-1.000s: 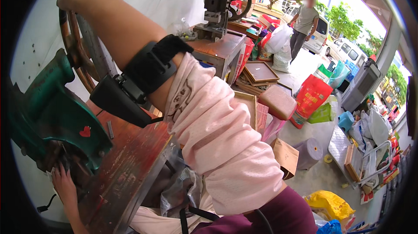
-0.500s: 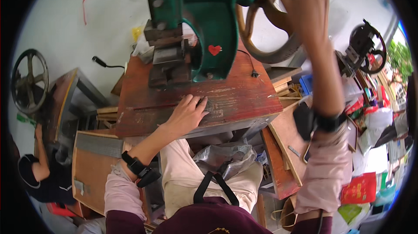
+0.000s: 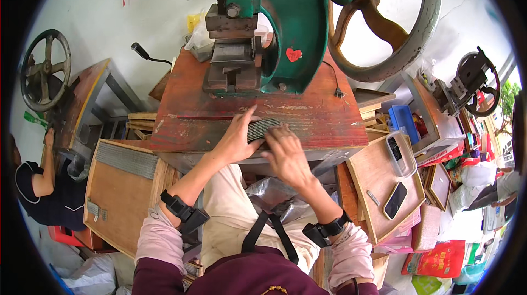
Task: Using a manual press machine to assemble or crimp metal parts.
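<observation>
Grey ridged bundle (image 3: 262, 128) was mid-frame, over worktop (image 3: 326, 127). Left hand (image 3: 233, 140) grasped left end; right hand (image 3: 289, 158) met right end, grip unclear. Seemed stiff, lightish; ends likely best hold.

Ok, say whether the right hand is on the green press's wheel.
No, the right hand is at the grey ribbed stack, away from the wheel.

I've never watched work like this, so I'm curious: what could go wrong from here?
The ribbed grey bundle between the left hand and right hand lies near the front edge of the wooden table, so it might slip off. The green press stands just beyond; fingers straying under its upper block could be pinched if the handwheel turned.
</observation>
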A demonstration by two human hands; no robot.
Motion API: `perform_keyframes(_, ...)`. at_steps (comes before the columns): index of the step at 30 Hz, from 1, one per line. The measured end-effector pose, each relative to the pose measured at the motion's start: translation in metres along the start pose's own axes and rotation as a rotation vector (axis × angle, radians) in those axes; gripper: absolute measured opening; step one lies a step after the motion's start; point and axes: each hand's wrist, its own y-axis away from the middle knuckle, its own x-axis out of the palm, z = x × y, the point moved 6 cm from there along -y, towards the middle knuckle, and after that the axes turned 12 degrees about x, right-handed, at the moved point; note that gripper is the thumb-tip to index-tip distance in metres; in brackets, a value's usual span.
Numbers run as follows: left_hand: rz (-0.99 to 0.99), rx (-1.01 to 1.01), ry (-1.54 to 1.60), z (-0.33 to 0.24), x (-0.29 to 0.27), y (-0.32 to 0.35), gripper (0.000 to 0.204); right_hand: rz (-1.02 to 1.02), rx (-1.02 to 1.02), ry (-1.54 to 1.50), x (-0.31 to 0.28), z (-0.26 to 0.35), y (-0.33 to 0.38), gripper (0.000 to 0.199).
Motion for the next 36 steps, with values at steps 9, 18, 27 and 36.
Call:
perform_keyframes(9,-0.009,-0.028,0.032,0.000,0.000,-0.001,0.086,0.116,0.027,0.301,-0.002,-0.025,-0.015,0.050)
perform_keyframes(18,-0.021,-0.044,0.050,0.003,0.000,0.000,0.085,0.134,-0.031,0.178,0.007,-0.005,-0.027,0.050)
perform_keyframes(27,0.017,0.024,-0.088,-0.009,-0.005,-0.004,0.071,0.016,0.334,0.273,-0.019,-0.109,-0.026,0.041)
perform_keyframes(36,0.211,0.067,-0.432,-0.021,0.024,-0.023,0.050,-0.084,0.420,0.135,-0.033,-0.109,-0.026,0.033)
